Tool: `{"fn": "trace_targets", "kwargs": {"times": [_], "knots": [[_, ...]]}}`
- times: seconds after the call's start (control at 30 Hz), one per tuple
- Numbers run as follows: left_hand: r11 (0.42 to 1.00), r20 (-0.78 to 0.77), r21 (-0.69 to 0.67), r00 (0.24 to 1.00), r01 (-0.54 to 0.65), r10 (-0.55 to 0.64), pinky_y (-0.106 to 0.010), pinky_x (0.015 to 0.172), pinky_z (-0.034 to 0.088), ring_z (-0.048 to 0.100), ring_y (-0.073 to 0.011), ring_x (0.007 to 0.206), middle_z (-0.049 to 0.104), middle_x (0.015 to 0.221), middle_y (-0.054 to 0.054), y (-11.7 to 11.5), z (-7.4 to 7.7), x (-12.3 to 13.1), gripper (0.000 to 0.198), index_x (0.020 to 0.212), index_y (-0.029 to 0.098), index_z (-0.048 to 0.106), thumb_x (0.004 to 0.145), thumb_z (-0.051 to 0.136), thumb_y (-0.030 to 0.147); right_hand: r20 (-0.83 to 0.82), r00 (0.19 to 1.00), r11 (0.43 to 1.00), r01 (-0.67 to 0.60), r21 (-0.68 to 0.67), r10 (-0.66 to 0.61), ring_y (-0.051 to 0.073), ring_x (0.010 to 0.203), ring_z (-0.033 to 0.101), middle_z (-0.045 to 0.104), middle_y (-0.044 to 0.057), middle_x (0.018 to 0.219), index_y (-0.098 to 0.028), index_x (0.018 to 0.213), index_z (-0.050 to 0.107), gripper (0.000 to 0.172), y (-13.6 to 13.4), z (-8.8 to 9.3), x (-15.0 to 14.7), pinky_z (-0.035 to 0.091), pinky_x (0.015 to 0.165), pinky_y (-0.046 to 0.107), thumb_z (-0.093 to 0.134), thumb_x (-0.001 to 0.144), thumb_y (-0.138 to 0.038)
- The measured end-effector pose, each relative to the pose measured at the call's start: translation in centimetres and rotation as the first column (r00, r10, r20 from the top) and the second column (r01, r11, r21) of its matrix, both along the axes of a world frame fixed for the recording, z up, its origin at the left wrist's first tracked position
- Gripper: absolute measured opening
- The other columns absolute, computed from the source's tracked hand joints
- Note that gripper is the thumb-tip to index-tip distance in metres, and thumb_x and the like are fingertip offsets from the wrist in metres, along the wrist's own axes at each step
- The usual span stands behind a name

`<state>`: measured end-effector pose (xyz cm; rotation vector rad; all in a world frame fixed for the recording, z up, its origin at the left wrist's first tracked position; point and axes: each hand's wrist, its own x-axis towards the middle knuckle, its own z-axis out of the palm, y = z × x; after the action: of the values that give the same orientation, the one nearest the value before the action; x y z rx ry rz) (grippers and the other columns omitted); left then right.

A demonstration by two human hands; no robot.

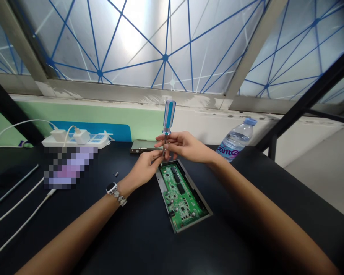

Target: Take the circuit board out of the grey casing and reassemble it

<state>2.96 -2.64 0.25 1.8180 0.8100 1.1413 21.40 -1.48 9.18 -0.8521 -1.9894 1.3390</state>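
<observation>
A screwdriver (169, 116) with a clear and blue striped handle stands nearly upright over the far left corner of a shallow metal case. Inside that case lies a green circuit board (177, 194) with black chips and small parts. My right hand (186, 147) is closed on the screwdriver's shaft below the handle, thumb and fingers around it. At the shaft's lower end, by the case corner, my left hand (145, 168) has its thumb and fingers pinched together; what they hold is hidden. The screwdriver's tip is hard to see near those fingertips.
Behind my hands lies a flat metal box (140, 146). Several tiny screws (116, 174) rest left of my left hand. A power strip (74, 139), a blurred-out phone (70, 168) and white cables (20, 200) are on the left. A water bottle (235, 139) stands behind my right forearm.
</observation>
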Motion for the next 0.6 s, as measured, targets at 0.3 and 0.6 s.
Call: {"fn": "trace_targets", "kwargs": {"times": [0.3, 0.6], "knots": [[0.944, -0.084, 0.134, 0.945, -0.302, 0.315, -0.036, 0.084, 0.055, 0.070, -0.0221, 0.088, 0.072, 0.097, -0.008, -0.9, 0.3, 0.9, 0.022, 0.100, 0.017, 0.065, 0.085, 0.072, 0.031, -0.017, 0.985, 0.975, 0.175, 0.139, -0.174, 0.014, 0.056, 0.067, 0.072, 0.003, 0.072, -0.013, 0.083, 0.069, 0.017, 0.2, -0.8, -0.7, 0.054, 0.057, 0.029, 0.073, 0.082, -0.030], [0.940, 0.003, 0.070, 0.943, -0.333, 0.334, -0.029, 0.067, 0.053, 0.068, -0.0187, 0.071, 0.072, 0.077, -0.004, -0.5, -0.4, 1.2, 0.015, 0.078, 0.016, 0.067, 0.082, 0.074, 0.028, -0.070, 0.920, 0.852, 0.385, 0.355, -0.386, 0.013, 0.054, 0.061, 0.064, 0.001, 0.065, -0.018, 0.069, 0.057, 0.026, -0.1, -2.1, -1.7, 0.046, 0.054, 0.027, 0.076, 0.080, -0.032]]}}
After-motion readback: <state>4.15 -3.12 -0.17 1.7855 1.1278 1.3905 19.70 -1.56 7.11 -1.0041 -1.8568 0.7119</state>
